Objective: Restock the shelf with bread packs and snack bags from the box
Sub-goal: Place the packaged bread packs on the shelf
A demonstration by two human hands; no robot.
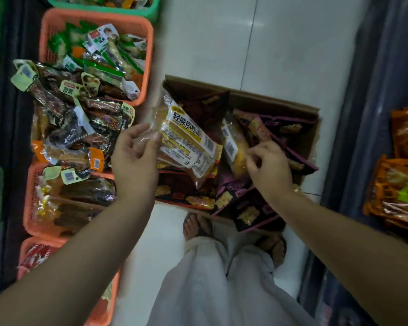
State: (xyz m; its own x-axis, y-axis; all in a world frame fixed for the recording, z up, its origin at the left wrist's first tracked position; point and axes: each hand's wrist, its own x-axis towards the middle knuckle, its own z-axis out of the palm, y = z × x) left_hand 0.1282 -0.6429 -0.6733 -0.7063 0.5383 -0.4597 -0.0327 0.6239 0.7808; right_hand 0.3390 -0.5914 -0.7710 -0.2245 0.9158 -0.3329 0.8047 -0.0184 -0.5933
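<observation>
Left hand (137, 156) up close is pinching the clear end of a bread pack (186, 140), see-through wrap with a yellow-white label, held over the cardboard box (280, 102). Right hand (269, 168) pinches a second bread pack (233, 147) still in the box among dark snack bags (245, 208).
</observation>
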